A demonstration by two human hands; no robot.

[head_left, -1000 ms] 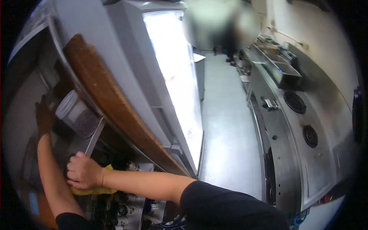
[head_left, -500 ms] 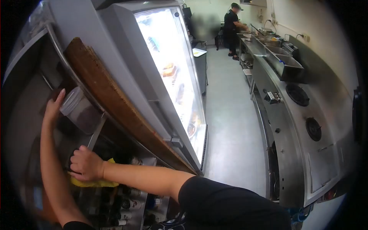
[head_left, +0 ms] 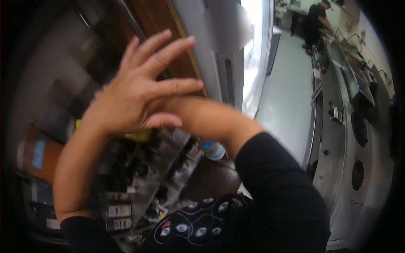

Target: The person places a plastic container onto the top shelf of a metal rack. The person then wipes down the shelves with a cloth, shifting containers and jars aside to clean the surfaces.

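Note:
My left hand (head_left: 143, 86) is raised close to the camera, its fingers spread and nothing in them. It crosses in front of my right forearm (head_left: 211, 116). My right hand is almost wholly hidden behind the left hand and wrist, so its grip does not show. Parts of a yellow cloth (head_left: 140, 136) peek out on both sides of my left wrist, near where my right hand is. Below my arms are several dark-capped bottles and boxes on metal shelving (head_left: 162, 187), blurred by motion.
A brown box with a blue label (head_left: 39, 154) stands at left. A bottle with a blue label (head_left: 214, 151) is by my right elbow. A lit fridge (head_left: 252, 67) stands ahead. A steel stove counter (head_left: 337, 164) lines the right; a person (head_left: 317, 25) works at its far end.
My left hand has left the clear plastic container and come up in front of my right arm, fingers spread. The view has turned left and down. My right hand, earlier closed on the yellow cloth, is now hidden.

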